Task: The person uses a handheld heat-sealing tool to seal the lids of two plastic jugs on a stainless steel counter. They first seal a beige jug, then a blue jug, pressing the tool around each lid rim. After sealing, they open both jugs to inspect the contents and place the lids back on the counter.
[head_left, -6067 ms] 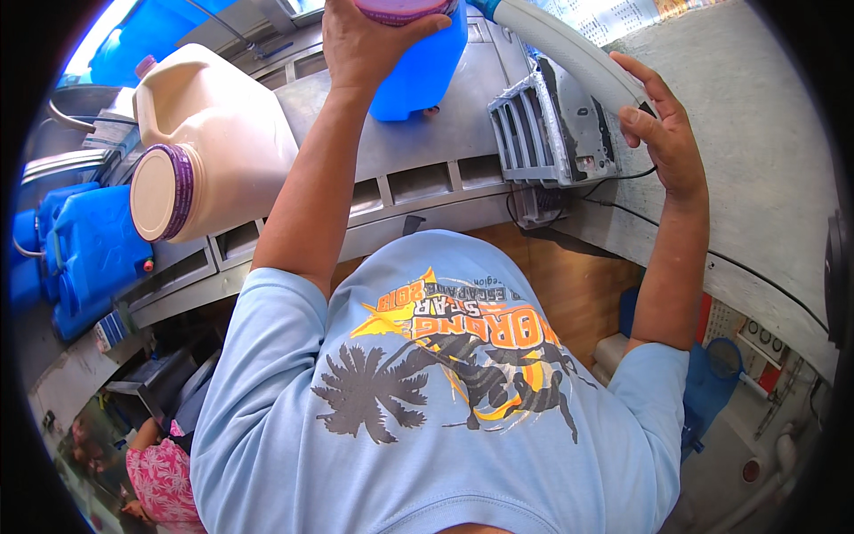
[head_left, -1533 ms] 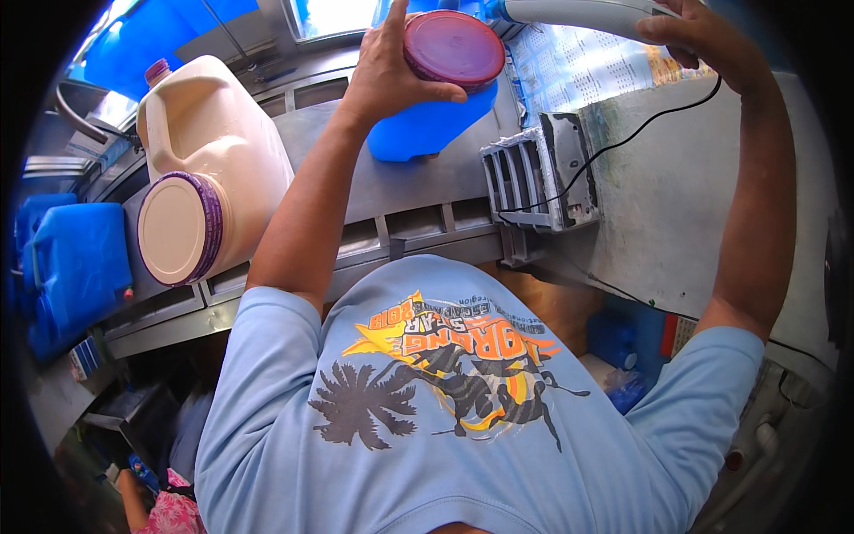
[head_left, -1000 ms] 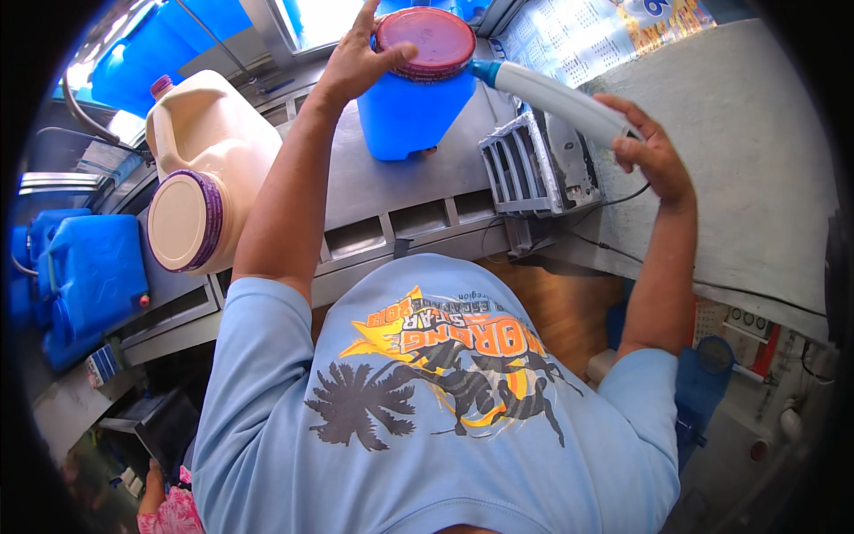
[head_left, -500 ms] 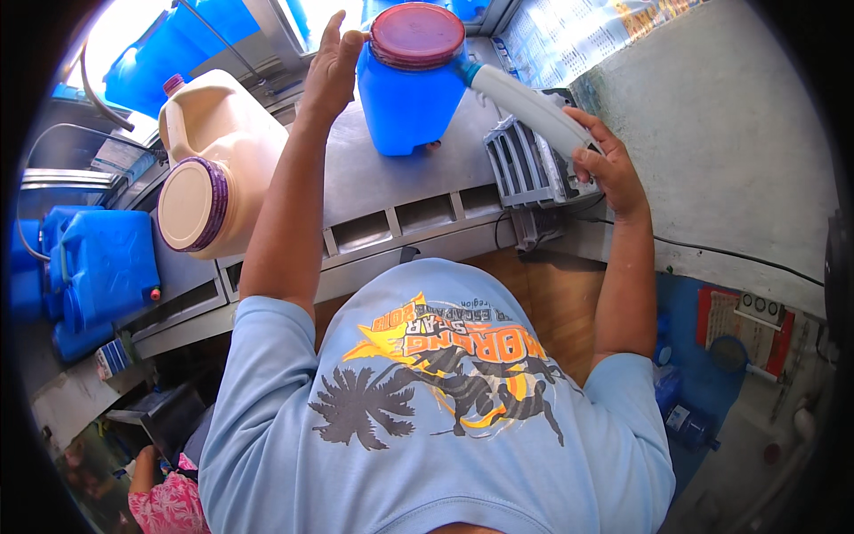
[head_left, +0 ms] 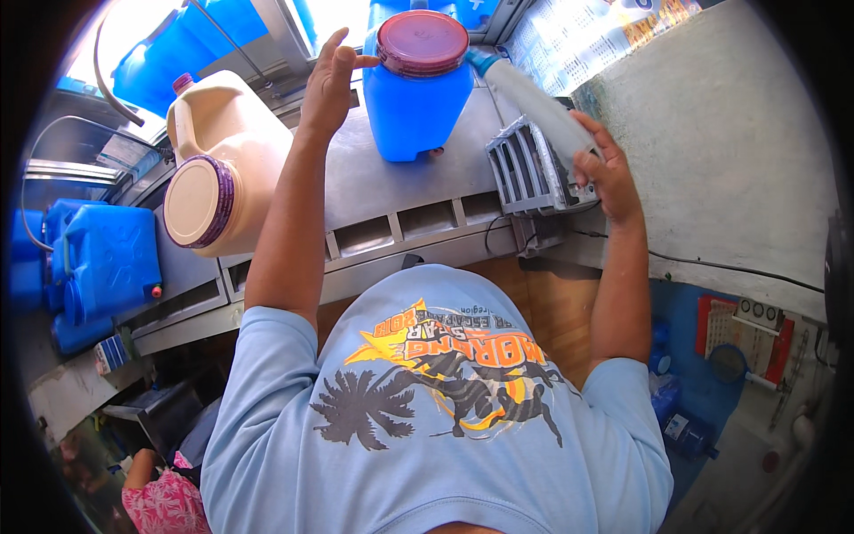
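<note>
A blue water container (head_left: 411, 120) stands upright on the metal counter in front of me, topped by a wide red-purple lid (head_left: 422, 43). On its left, my left hand (head_left: 329, 87) is raised with the fingers apart; one fingertip reaches the lid's edge, and nothing is held. From the right, my right hand (head_left: 614, 173) is wrapped round the rear end of a long white heat gun (head_left: 538, 109). Its teal nozzle points at the right side of the lid rim, close to it. Whether they touch is unclear.
A cream jug (head_left: 253, 133) with a purple-banded lid lies left of my left arm. Several blue containers (head_left: 111, 254) stand at far left. A grey slatted unit (head_left: 525, 169) sits below the heat gun, and a black cable (head_left: 729, 270) runs along the right wall. Another person's pink-clothed arm (head_left: 165, 503) shows at lower left.
The whole view has shifted slightly. The nozzle has moved a little along the lid's right side. My left hand's finger still meets the lid's left edge.
</note>
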`<state>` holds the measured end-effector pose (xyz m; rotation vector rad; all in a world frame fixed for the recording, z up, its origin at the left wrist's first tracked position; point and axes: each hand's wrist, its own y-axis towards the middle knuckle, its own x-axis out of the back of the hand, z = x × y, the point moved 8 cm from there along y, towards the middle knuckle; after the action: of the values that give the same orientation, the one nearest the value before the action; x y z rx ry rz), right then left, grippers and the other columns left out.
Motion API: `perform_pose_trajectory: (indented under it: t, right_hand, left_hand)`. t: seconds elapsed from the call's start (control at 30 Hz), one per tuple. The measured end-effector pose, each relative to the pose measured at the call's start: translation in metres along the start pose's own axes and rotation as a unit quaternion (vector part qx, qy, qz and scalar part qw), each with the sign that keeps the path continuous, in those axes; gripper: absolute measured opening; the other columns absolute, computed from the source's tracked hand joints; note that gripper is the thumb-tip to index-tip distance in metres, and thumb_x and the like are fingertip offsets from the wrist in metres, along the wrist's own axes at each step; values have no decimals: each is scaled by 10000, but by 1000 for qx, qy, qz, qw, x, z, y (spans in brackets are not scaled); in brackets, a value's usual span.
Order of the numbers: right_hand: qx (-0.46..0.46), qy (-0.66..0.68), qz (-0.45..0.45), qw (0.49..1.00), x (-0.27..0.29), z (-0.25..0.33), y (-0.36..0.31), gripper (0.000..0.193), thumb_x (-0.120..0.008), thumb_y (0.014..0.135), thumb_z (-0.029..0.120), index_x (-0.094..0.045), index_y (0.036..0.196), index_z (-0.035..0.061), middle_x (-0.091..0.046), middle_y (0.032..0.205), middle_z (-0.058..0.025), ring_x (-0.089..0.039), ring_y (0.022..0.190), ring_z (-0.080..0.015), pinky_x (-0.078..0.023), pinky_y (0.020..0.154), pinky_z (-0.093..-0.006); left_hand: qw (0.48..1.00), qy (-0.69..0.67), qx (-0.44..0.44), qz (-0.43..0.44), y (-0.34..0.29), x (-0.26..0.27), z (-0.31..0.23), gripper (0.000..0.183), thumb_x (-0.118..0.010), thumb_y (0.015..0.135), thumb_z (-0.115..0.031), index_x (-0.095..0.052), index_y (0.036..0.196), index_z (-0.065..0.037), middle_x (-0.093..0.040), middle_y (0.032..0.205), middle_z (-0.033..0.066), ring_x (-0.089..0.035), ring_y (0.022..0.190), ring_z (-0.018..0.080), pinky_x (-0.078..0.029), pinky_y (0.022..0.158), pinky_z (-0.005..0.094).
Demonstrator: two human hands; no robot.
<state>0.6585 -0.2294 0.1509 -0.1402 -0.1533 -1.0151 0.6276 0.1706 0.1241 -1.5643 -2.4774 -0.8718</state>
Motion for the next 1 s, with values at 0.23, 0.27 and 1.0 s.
perform_pose_trajectory:
  t: [0.23,0.27,1.0]
  right_hand:
    - [-2,62,-14,998,-28,-12,-22,606,-676,880,161,-513,1454,56,-612,1019,-27,-495,704,-55,-439,637,-209]
    - [3,61,-26,998,-29,-13,-24,587,-667,881,141,-529,1446,65,-607,990,-20,-495,710,-63,-443,641,-217]
    - [-16,134,53,989,-63,-42,-30,633,-697,885,171,-481,1470,62,-611,1084,-49,-505,692,-73,-454,623,-207]
  left_hand:
    - [999,-44,12,18,23,-19,-1,995,-251,902,-857,-345,1558,-114,-512,1475,216,-436,1418,384,-329,1167,499]
    - [998,-40,6,53,23,-26,-3,1025,-275,896,-863,-296,1576,-96,-548,1441,226,-483,1387,391,-371,1143,482]
    - [997,-23,64,24,34,-29,13,993,-320,886,-871,-391,1537,-124,-562,1430,222,-482,1379,408,-362,1148,475]
